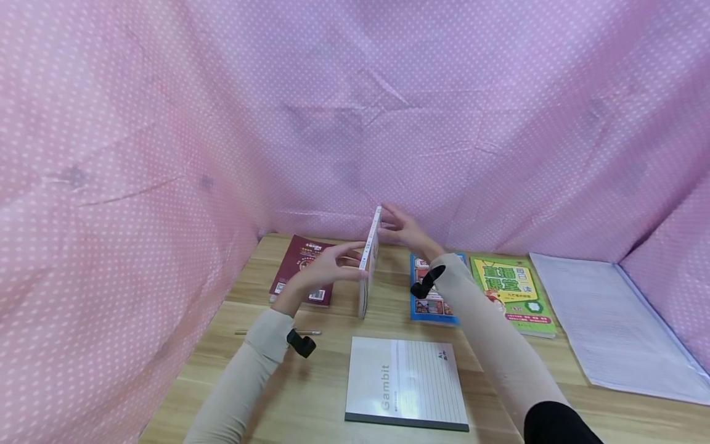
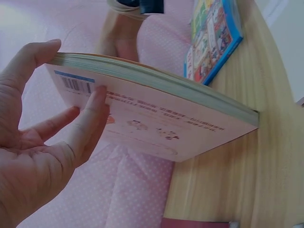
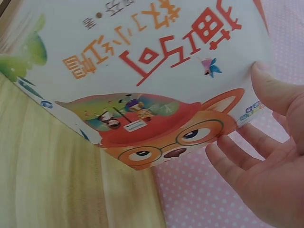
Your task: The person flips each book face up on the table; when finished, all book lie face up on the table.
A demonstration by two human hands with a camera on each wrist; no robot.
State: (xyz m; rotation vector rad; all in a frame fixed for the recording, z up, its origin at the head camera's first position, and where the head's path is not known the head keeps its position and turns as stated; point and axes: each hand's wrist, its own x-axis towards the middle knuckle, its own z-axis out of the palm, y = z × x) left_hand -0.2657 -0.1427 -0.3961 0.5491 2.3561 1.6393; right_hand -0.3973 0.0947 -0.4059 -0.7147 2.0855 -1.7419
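Note:
A children's picture book (image 1: 370,246) with a fox in a red hat on its cover stands on edge on the table, its white spine uppermost. My left hand (image 1: 328,269) grips its near end. In the left wrist view, the left thumb lies at the corner of the page edges and the fingers (image 2: 92,109) touch the pale back cover beside the barcode. At the far end, my right hand (image 1: 407,233) holds the book. The right wrist view has the right thumb (image 3: 270,90) against the front cover and the other fingers at the book's edge.
Left of the book lie a maroon book (image 1: 294,259) and a pencil (image 1: 308,333). A Gambit notebook (image 1: 405,382) lies in front. To the right are a blue-edged book (image 1: 435,317), a green book (image 1: 516,296) and a whitish mesh folder (image 1: 616,327). Pink dotted cloth (image 1: 355,123) hangs around the table.

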